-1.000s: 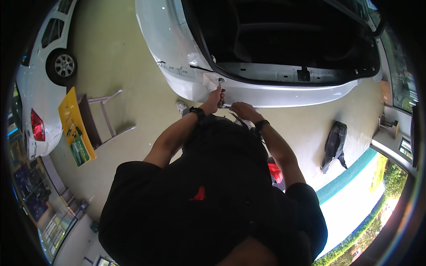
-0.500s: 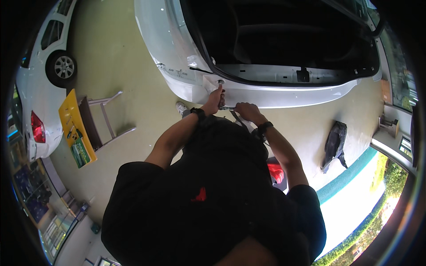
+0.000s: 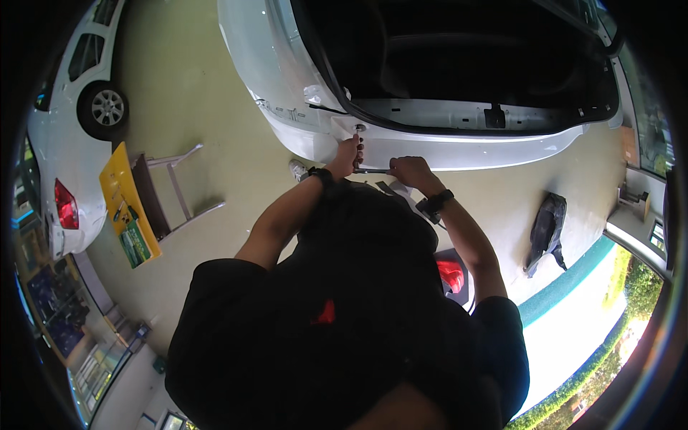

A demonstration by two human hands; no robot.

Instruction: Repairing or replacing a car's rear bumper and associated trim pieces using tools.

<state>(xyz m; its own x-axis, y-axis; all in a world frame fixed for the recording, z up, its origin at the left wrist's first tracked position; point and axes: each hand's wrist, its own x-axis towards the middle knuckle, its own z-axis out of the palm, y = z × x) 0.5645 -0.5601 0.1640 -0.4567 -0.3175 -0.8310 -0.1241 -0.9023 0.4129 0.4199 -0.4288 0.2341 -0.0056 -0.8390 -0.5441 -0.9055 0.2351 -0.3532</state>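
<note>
A white car body (image 3: 459, 152) with its trunk opening uncovered stands in front of me. My left hand (image 3: 347, 155) is closed around one end of a slim metal tool, apparently a ratchet wrench (image 3: 373, 171), just below a small round fitting (image 3: 360, 128) at the left rear corner. Its upper fingers reach almost up to that fitting; whether they touch it, I cannot tell. My right hand (image 3: 411, 173) is closed on the other end of the wrench, which lies nearly level between my hands. The left fingers hide the wrench's head.
To the left, a yellow-topped stand (image 3: 123, 193) holds hand tools and a green case (image 3: 135, 242). Beyond it is another white car (image 3: 80, 161). A black molded part (image 3: 548, 229) lies on the floor at right. A red item (image 3: 450, 275) sits beside my right arm.
My right hand has moved slightly right and up, turned at the wrist, and more of the wrench's bar shows between my hands. My left hand stays by the fitting.
</note>
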